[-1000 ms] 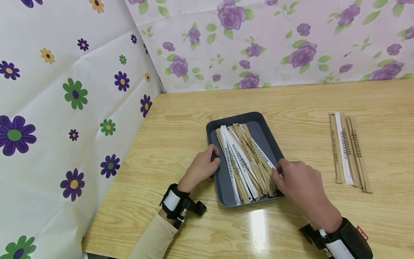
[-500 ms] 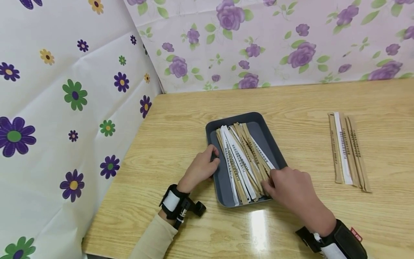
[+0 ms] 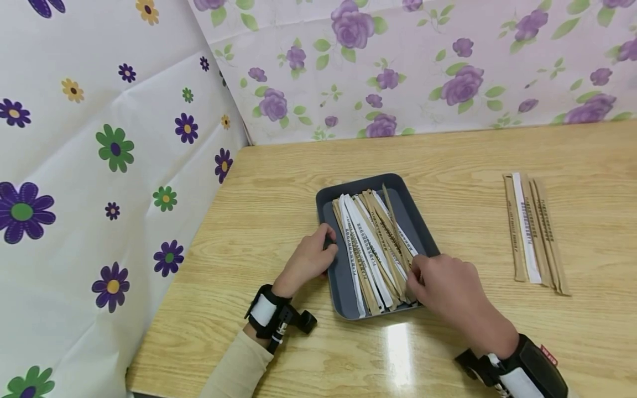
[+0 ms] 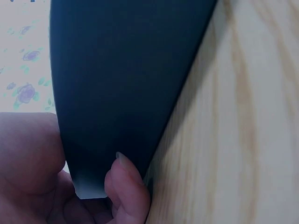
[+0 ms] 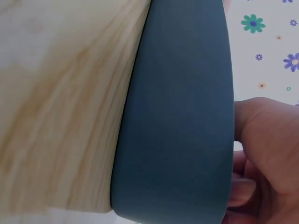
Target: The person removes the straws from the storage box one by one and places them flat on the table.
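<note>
A dark grey tray (image 3: 343,296) holds a bundle of paper-wrapped straws (image 3: 365,249), some brown and some white with printed lettering. My left hand (image 3: 311,257) grips the tray's left rim; in the left wrist view its thumb and fingers lie on both sides of the tray wall (image 4: 117,84). Over the tray's near right corner, my right hand (image 3: 450,284) pinches a brown paper-wrapped straw (image 3: 391,210), whose far end tilts up above the others. From the right wrist, the tray's outer side hides most of this hand's fingertips (image 5: 242,191).
To the right of the tray, several brown and white wrapped straws (image 3: 534,237) lie side by side on the wooden table (image 3: 278,193). Flowered sheets (image 3: 298,72) hang behind and at the left.
My right hand has moved slightly left from the tray's right rim into the straws, and one brown wrapped straw has lifted at its far end. The left hand stays put.
</note>
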Motion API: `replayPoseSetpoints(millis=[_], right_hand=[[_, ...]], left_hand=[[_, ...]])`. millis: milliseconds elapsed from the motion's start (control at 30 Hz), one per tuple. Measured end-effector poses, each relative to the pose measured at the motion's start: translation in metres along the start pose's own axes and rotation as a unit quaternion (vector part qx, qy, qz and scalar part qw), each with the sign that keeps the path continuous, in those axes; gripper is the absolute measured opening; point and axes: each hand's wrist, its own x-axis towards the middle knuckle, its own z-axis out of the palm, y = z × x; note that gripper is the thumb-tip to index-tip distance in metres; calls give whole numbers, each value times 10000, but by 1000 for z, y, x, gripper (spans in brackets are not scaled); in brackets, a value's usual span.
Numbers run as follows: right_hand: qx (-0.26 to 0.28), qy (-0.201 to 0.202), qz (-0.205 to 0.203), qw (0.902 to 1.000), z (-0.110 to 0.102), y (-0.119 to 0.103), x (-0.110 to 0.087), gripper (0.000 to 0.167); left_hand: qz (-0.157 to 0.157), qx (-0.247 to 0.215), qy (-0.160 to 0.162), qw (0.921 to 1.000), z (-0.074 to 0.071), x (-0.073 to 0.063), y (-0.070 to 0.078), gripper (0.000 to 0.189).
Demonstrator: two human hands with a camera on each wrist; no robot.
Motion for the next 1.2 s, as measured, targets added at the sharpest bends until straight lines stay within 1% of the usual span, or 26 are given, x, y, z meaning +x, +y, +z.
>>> replayPoseSetpoints(millis=[67, 167, 467, 567, 700, 800, 1200], right_hand=[[201, 139, -120, 9996, 1, 1, 1, 13], [456, 328, -283, 9980, 2, 1, 2, 9], [885, 766, -511, 9918, 1, 1, 2, 7], [1007, 864, -458, 9901, 0, 2, 1, 8], [1114, 895, -261, 9894, -2, 4, 2, 9], [1141, 909, -187, 9891, -3, 5, 3, 10], [1095, 1233, -330, 9858, -4, 12, 4, 10]], left_hand=[[-16, 8, -5, 10000, 0, 0, 0, 17], [-39, 7, -20, 10000, 0, 0, 0, 18], [-3, -38, -18, 10000, 0, 0, 1, 18], [-19, -47, -12, 10000, 0, 0, 1, 18], [-25, -52, -3, 10000, 0, 0, 1, 18], [-31, -45, 1, 10000, -1, 0, 1, 17], [-93, -64, -20, 9999, 0, 1, 0, 18]])
